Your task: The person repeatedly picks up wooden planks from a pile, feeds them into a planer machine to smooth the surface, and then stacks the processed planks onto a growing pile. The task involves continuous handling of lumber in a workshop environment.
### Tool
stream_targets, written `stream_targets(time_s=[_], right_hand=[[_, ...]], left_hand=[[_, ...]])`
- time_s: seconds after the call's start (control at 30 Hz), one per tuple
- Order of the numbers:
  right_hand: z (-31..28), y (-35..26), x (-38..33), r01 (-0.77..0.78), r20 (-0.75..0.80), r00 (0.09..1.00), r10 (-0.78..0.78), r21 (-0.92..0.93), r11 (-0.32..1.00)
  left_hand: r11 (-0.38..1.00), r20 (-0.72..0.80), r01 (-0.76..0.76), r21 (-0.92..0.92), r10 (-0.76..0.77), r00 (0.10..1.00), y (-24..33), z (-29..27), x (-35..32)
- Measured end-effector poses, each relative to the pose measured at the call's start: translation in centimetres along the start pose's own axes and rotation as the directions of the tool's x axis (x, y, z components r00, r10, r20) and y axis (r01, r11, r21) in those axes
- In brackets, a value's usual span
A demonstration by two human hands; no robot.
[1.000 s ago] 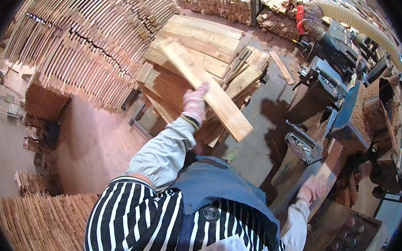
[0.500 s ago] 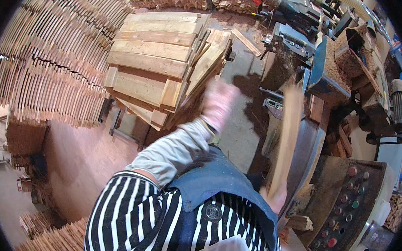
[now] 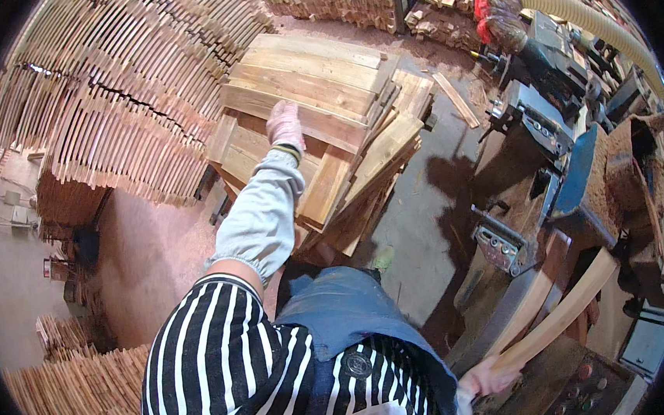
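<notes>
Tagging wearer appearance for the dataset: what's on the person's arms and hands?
Left hand wears a pinkish work glove with a dark cuff band; a pale grey-blue oversleeve covers the forearm. Black-and-white striped shirt above, blue apron in front. Right hand looks ungloved, sleeve hidden.

Even, fairly bright daylight fills the workshop, strongest at the far side. Soft shadows fall on the concrete floor (image 3: 417, 201) beside the plank pile (image 3: 315, 92) — dark under the machine (image 3: 529, 137) at right. Fisheye bending curves the edges; black corners frame a mostly sharp picture.

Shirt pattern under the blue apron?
Black-and-white stripes on the shirt; head view.
</notes>
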State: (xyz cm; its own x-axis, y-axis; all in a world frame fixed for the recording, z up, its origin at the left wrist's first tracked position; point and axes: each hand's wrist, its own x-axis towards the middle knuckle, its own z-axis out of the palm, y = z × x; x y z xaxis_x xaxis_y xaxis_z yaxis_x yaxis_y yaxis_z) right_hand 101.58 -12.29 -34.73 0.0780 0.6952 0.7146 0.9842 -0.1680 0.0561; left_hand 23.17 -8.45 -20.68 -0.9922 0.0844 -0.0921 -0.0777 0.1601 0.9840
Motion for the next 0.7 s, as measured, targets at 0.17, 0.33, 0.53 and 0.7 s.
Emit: stream_targets(time_s=[0.17, 0.33, 0.53, 0.7], right_hand=[[7.5, -7.6, 10.6, -0.300, 0.343, 0.907, 0.245, 0.117, 0.947], [0.9, -11.8, 10.6, -0.225, 0.473, 0.879, 0.061, 0.297, 0.928], [-11.4, -3.0, -6.5, -0.138, 0.703, 0.697, 0.139, -0.058, 0.989], [-13.9, -0.6, -9.7, -0.093, 0.772, 0.599, 0.212, -0.196, 0.976]], left_hand=[[0.900, -0.483, 0.194, 0.391, 0.022, 0.875, 6.0, 5.1, -3.5], [0.532, 0.012, 0.096, 0.841, -0.197, 0.980, -1.0, 1.0, 4.9], [0.864, 0.020, 0.451, -0.223, -0.459, 0.888, -2.6, 5.2, 1.5], [0.837, 0.149, 0.399, -0.374, -0.370, 0.917, -2.3, 0.5, 2.8]])
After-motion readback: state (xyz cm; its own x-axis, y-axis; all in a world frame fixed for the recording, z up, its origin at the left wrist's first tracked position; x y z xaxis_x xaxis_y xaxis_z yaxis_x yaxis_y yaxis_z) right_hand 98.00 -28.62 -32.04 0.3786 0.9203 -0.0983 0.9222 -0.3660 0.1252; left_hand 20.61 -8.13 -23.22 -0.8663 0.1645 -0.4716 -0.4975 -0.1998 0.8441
